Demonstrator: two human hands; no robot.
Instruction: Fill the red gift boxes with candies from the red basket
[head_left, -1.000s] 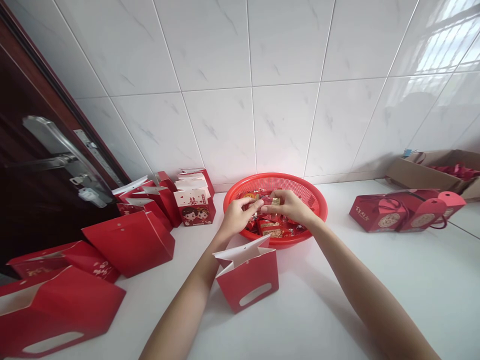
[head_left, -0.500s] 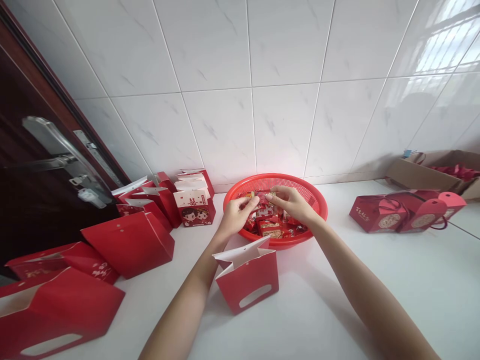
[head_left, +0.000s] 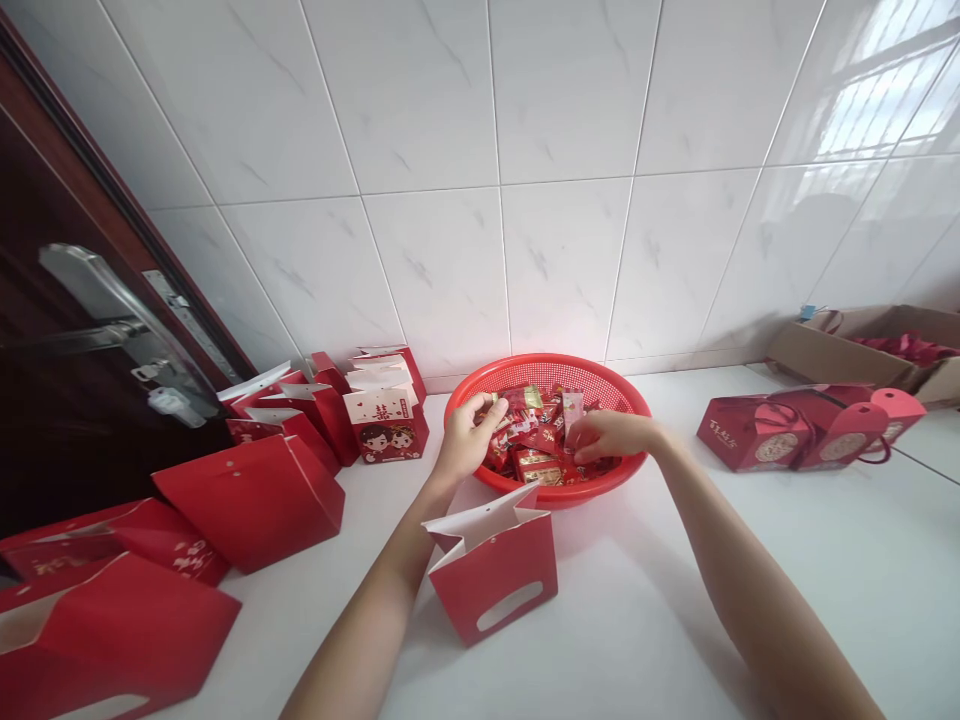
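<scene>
A red plastic basket [head_left: 631, 388] full of wrapped candies [head_left: 541, 436] stands against the wall. Over its left side, my left hand [head_left: 471, 436] pinches a few red and gold candy packets [head_left: 523, 402] between thumb and fingers. My right hand [head_left: 611, 434] dips into the basket's right side, fingers bent together among the wrappers; what its fingertips grip is hidden. A pink packet [head_left: 572, 408] lies just beyond those fingertips. In front of the basket, between my forearms, a red paper gift box [head_left: 495, 575] stands upright with its top unfolded.
More open red boxes [head_left: 251, 500] crowd the left side near the dark door [head_left: 45, 300]. A box with cartoon figures [head_left: 387, 430] stands left of the basket. Closed red boxes [head_left: 757, 432] with handles sit at right, before a cardboard carton [head_left: 825, 345].
My right hand has left the packets near my left hand and moved right and down into the candies. My left hand keeps its hold. The view has shifted slightly.
</scene>
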